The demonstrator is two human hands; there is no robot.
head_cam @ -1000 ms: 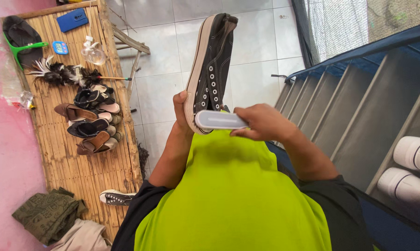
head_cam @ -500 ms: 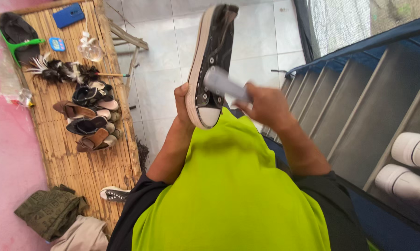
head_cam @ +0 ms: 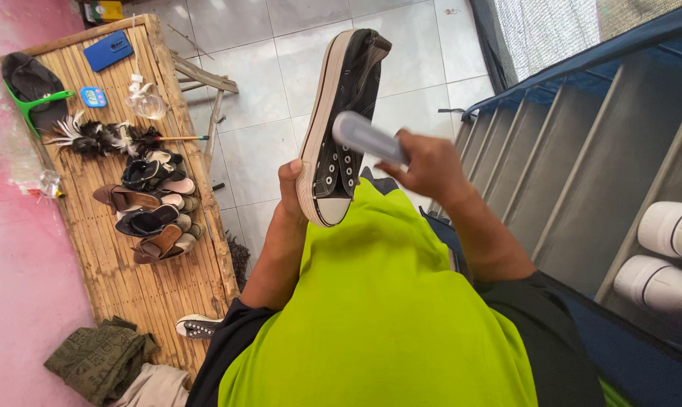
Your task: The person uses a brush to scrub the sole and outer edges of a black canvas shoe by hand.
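Brush [head_cam: 369, 138] lifted off toe cap onto laces; black sneaker [head_cam: 338, 124] unmoved.

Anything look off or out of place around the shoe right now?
One thing: a lone black sneaker lies on its side at the bamboo bench edge, apart from its mate, the sneaker in the left hand. Clothes lie crumpled nearby.

Sneaker [head_cam: 341, 113] in my left hand [head_cam: 289, 188]: black canvas, white sole edge and toe cap, silver eyelets.
Brush [head_cam: 367, 137] in my right hand [head_cam: 430, 166]: pale grey-white.
My shirt [head_cam: 386, 316]: bright lime green, black sleeves.
Bench [head_cam: 141, 279]: tan bamboo slats.
Dustpan [head_cam: 32, 87]: green handle, black pan.
Phone case [head_cam: 108, 50]: blue.
Wall [head_cam: 16, 264]: pink.
Shelf shoes [head_cam: 669, 256]: white.
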